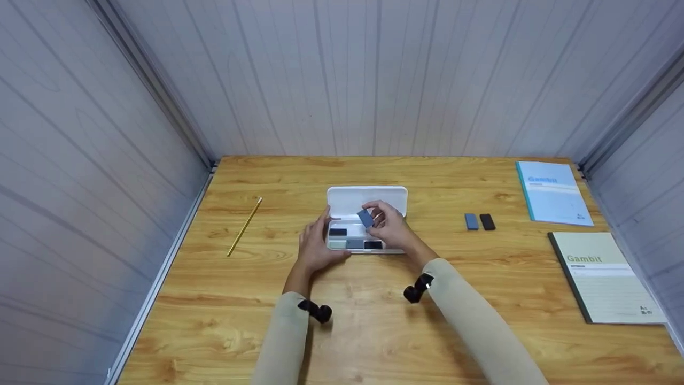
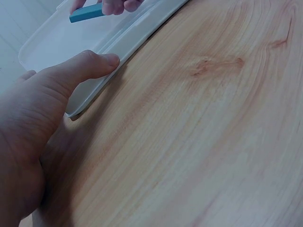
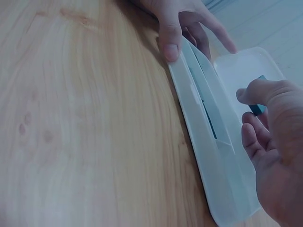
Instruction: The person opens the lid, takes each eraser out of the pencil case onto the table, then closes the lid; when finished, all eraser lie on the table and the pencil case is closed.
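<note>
A white pencil case (image 1: 393, 194) lies at the middle of the table with its lid raised at the back. My left hand (image 1: 315, 250) grips its left end, thumb at the front edge and index finger reaching up by the lid. Between thumb and fingers, my right hand (image 1: 394, 230) pinches a blue eraser (image 1: 365, 218) tilted above the case's back section. Several blocks like erasers sit inside: a black block (image 1: 337, 232) at back left, and along the front row a pale block (image 1: 337, 244), a grey-blue block (image 1: 355, 244) and another black block (image 1: 373, 245).
Right of the case lie a blue eraser (image 1: 471, 221) and a black eraser (image 1: 487, 222), side by side. A blue notebook (image 1: 554, 193) and a cream notebook (image 1: 609, 278) lie at the right edge. To the left is a yellow pencil (image 1: 245, 227). Panel walls surround the table.
</note>
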Demonstrator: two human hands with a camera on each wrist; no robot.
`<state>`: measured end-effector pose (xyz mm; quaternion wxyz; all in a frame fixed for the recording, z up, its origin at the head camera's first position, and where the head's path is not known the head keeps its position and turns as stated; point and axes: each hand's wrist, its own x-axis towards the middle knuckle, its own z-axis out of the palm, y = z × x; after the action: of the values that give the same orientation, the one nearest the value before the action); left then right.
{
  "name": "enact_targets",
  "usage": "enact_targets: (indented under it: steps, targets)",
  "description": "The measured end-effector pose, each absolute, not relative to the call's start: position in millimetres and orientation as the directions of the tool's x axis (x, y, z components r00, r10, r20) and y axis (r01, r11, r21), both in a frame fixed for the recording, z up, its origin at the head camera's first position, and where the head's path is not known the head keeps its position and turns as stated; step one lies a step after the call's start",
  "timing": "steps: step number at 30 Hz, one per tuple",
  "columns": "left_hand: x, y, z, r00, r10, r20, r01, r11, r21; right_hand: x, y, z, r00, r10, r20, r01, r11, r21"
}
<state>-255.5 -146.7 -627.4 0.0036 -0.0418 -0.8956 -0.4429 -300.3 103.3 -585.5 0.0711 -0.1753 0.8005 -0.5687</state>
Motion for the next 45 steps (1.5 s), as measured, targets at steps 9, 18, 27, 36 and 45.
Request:
enact_targets:
  steps: [9, 18, 27, 36, 45]
  targets:
    - [-254.0, -145.8, -625.9, -0.997, 0.070, 0.025, 0.063, 0.614, 0.787, -294.7, 118.3, -578.4, -0.932, -0.361, 0.037, -0.178, 0.364, -0.914]
    - [-254.4, -145.6, -624.9, -0.998, 0.065, 0.024, 0.060, 0.629, 0.775, -286.1, 138.4, -574.4, -0.924, -0.379, 0.039, -0.196, 0.385, -0.902]
    - [-253.7, -145.7, -623.3, -0.998, 0.066, 0.010, 0.049, 0.617, 0.785, -284.6, 166.7, -571.5, -0.917, -0.397, 0.027, -0.203, 0.408, -0.890]
    - [-253.8, -146.7, -623.3, -0.997, 0.073, 0.016, 0.057, 0.613, 0.788, -288.1, 201.7, -572.6, -0.933, -0.358, 0.029, -0.195, 0.437, -0.878]
    - [-254.8, -146.0, -625.0, -0.996, 0.079, 0.038, 0.079, 0.623, 0.778, -297.3, 238.4, -570.3, -0.949, -0.313, 0.043, -0.206, 0.509, -0.836]
